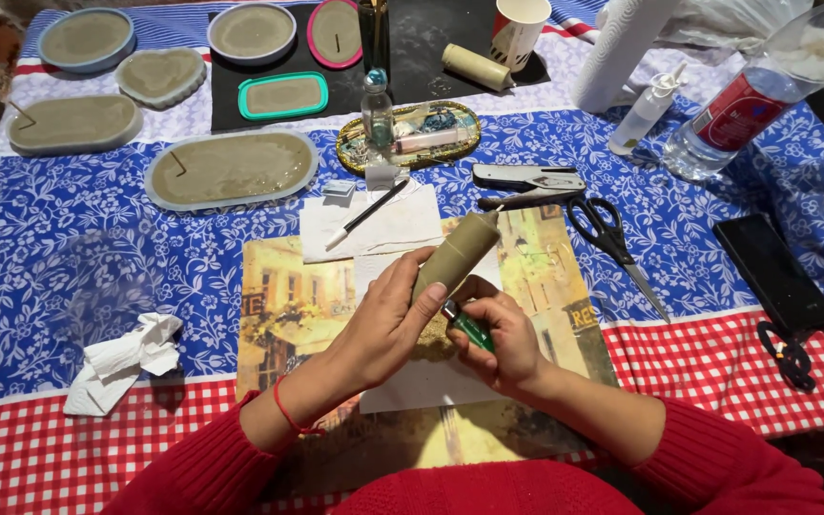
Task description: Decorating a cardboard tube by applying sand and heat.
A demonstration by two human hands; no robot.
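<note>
The left hand [388, 319] had its fingers wrapped tight around the lower part of a tan cylindrical candle [453, 256], which slanted up and away from the fingertips, its short wick end pointing toward the scissors [612, 234]. The right hand [498, 334] had its fingers clamped on a green lighter [469, 327], held just below the left fingers and touching the candle's base. No flame showed. Under both hands, on a white sheet [431, 381] over a printed street picture [288, 305], lay a small heap of sandy crumbs [436, 339].

Judging by the table [30, 286], much lay finished: well beyond the fingers, several moulds [231, 169] stood filled and levelled with the same tan mass, some with a wick stuck in. A second cylinder [476, 67] lay on a black mat farther off. The candle in hand looked formed already; only its lower end seemed to be getting attention.
</note>
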